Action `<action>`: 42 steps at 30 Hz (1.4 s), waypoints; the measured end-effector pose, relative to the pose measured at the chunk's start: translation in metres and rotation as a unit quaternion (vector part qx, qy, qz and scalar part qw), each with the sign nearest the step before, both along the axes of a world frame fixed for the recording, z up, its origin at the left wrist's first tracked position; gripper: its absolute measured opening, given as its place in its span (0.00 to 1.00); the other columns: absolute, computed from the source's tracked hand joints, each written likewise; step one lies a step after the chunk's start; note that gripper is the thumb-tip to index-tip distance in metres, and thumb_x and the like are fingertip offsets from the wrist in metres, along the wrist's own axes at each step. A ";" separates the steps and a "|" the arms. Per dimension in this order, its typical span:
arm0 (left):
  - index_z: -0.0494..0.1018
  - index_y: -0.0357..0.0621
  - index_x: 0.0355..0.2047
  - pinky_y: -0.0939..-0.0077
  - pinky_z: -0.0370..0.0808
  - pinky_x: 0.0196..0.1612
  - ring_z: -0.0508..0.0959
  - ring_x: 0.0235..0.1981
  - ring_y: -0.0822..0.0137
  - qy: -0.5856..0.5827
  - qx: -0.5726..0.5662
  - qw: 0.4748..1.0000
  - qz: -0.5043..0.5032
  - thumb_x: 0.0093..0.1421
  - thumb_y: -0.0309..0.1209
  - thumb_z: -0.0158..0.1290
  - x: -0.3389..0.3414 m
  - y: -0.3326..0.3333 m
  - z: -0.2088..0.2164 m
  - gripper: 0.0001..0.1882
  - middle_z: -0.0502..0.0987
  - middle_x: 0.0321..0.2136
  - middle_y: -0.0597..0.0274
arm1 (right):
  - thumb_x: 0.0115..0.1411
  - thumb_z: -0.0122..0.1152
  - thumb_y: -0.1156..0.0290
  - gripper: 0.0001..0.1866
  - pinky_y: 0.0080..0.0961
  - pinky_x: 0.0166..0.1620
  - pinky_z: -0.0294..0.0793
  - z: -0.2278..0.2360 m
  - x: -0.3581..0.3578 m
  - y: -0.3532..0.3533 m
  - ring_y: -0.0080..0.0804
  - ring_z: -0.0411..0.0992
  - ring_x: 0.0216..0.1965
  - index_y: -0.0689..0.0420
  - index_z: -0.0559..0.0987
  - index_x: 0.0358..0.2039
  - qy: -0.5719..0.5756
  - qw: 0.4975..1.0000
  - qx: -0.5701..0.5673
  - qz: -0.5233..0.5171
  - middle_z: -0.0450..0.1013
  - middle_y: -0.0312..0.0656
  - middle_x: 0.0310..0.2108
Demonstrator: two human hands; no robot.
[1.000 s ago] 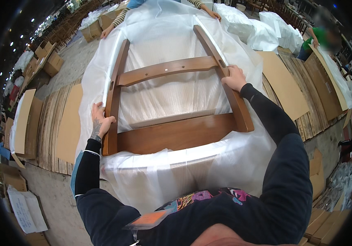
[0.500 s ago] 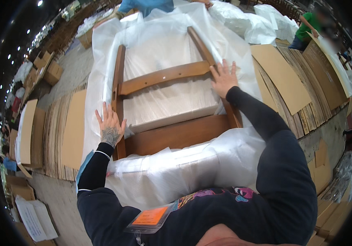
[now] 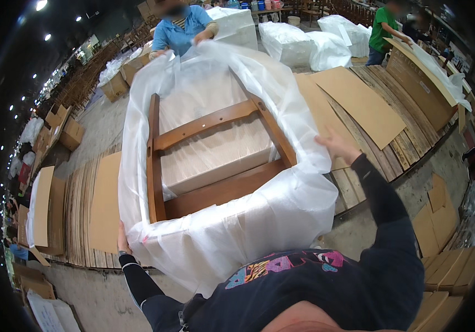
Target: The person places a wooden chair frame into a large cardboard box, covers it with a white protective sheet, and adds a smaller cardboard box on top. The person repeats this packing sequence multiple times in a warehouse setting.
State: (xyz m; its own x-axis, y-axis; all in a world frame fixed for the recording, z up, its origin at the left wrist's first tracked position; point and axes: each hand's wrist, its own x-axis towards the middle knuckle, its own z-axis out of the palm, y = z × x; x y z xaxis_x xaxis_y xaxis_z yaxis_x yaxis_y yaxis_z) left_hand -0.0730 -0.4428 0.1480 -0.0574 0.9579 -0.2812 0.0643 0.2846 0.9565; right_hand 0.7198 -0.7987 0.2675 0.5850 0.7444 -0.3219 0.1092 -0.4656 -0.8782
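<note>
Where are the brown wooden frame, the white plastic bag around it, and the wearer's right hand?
brown wooden frame point(image 3: 201, 127): head view, on the upper crossbar.
white plastic bag point(image 3: 281, 207): head view, on the bulging near right side.
right hand point(image 3: 337, 146): head view, on the back of the hand, at the bag's right edge.

A brown wooden chair frame point(image 3: 215, 166) is showing a smooth, lightly glossy varnish. Around it a white plastic bag point(image 3: 232, 232) is lying thin, translucent and crinkled, catching a soft sheen at its folds. The left hand point(image 3: 122, 239) is pressing bare against this film, and the right hand point(image 3: 338, 146) is hovering bare at the film's edge; both arms are wearing matt dark cloth sleeves. Flat cardboard sheets point(image 3: 359, 102) nearby are looking matt, tan and papery. The slatted platform point(image 3: 79, 216) beneath is appearing as rough, unfinished pale wood, and the floor point(image 3: 99, 119) is looking like dull grey concrete.
</note>
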 end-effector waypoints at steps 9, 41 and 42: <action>0.75 0.39 0.43 0.77 0.74 0.32 0.75 0.28 0.73 0.124 0.211 0.967 0.067 0.63 0.33 0.58 0.064 -0.013 0.077 0.12 0.77 0.31 0.66 | 0.59 0.64 0.62 0.17 0.34 0.37 0.76 -0.016 -0.034 0.019 0.41 0.79 0.31 0.65 0.82 0.36 -0.283 0.914 0.266 -0.113 0.80 0.47 0.28; 0.65 0.36 0.56 0.58 0.80 0.43 0.81 0.41 0.55 0.069 -0.074 0.886 -0.454 0.66 0.44 0.52 0.559 -0.154 0.113 0.27 0.79 0.42 0.46 | 0.61 0.61 0.55 0.16 0.39 0.41 0.76 0.053 -0.128 0.004 0.42 0.77 0.41 0.54 0.79 0.40 -0.567 0.622 0.095 0.532 0.77 0.43 0.38; 0.66 0.40 0.52 0.57 0.79 0.42 0.81 0.37 0.58 0.042 -0.107 0.884 -0.454 0.66 0.44 0.54 0.575 -0.150 0.101 0.24 0.77 0.36 0.50 | 0.61 0.60 0.53 0.17 0.40 0.40 0.76 0.049 -0.122 0.001 0.42 0.78 0.40 0.54 0.78 0.40 -0.561 0.626 -0.039 0.540 0.77 0.43 0.38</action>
